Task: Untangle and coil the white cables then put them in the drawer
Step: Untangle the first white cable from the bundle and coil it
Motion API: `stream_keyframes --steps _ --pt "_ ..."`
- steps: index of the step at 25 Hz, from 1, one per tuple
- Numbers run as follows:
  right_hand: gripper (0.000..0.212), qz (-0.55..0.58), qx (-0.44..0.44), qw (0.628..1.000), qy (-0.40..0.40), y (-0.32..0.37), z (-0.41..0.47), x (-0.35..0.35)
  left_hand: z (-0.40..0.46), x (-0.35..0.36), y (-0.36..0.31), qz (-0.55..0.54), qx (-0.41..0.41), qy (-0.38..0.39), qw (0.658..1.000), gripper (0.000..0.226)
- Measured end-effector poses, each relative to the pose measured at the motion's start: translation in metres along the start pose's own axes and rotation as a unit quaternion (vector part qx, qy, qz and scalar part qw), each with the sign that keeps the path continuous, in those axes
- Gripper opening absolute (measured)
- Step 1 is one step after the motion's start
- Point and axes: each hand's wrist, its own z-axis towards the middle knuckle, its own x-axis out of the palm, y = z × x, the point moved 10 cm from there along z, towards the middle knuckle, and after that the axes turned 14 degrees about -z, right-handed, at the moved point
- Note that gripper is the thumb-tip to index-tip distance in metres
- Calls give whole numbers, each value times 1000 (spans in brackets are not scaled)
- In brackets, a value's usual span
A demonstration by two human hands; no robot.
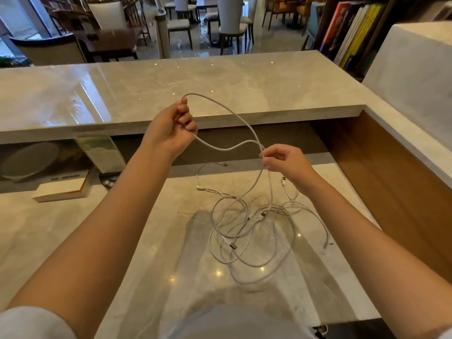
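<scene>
My left hand (171, 128) gripping one white cable (244, 118) raised in a loop, my right hand (283, 160) pinching its lower strand, remaining tangled cables (252, 231) lying on the desk (151, 241) below

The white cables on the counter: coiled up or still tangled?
Still tangled: the white cables lie in overlapping loose loops, one strand lifted between the left hand and right hand.

No text, label, brand or number is legible anywhere in view.
</scene>
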Motion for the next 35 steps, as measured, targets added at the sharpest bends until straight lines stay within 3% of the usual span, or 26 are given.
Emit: stream_keyframes --steps 4,8,10,12,13,14,15,17,18,19,20,21,22,24,27,29,31,33,35 --pt "14 28 8 998 57 -1 -4 12 1 -6 -3 -25 14 -15 999 25" --pt "9 1 11 968 250 -22 -36 45 3 -26 -17 -54 37 -50 997 22" --pt "10 -9 43 954 297 -45 -54 52 3 -42 -24 -50 48 -69 995 21" --pt "17 0 78 968 238 -61 -55 42 -3 -60 -23 98 50 -87 990 15" --pt "19 10 86 978 191 -62 -51 32 -7 -67 -18 235 43 -98 966 11" --pt "20 18 87 984 152 -58 -47 24 -10 -74 -11 391 28 -99 915 11" --pt "21 24 85 988 127 -52 -44 18 -11 -79 -2 539 8 -90 838 12" --pt "21 21 72 991 114 -38 -41 12 -17 -83 4 770 3 -91 631 19" --pt "22 2 60 991 124 -31 -41 12 -22 -70 -6 825 83 -104 549 30" --pt "22 -31 46 988 142 -24 -43 14 -32 -45 -11 835 194 -81 509 42" --pt "22 -68 32 983 165 -18 -45 17 -46 -16 -3 816 284 -17 502 50" --pt "22 -95 19 978 187 -12 -47 20 -55 5 15 801 311 65 508 55" --pt "21 -108 7 973 205 -6 -48 24 -61 19 40 795 287 137 517 57" --pt "21 -107 -15 969 222 8 -49 29 -59 17 86 789 168 203 555 47" --pt "18 -107 -31 976 189 18 -45 21 -52 -1 100 701 77 180 686 20" --pt "12 -108 -26 983 146 13 -40 8 -50 -14 98 652 34 152 742 20" --pt "11 -99 -3 988 115 -2 -39 -3 -49 -31 96 509 -48 100 853 22" --pt "11 -73 28 994 72 -23 -41 -14 -50 -44 98 233 -137 48 962 13" --pt "14 -48 63 997 22 -40 -42 -17 -48 -49 90 44 -143 25 988 14"
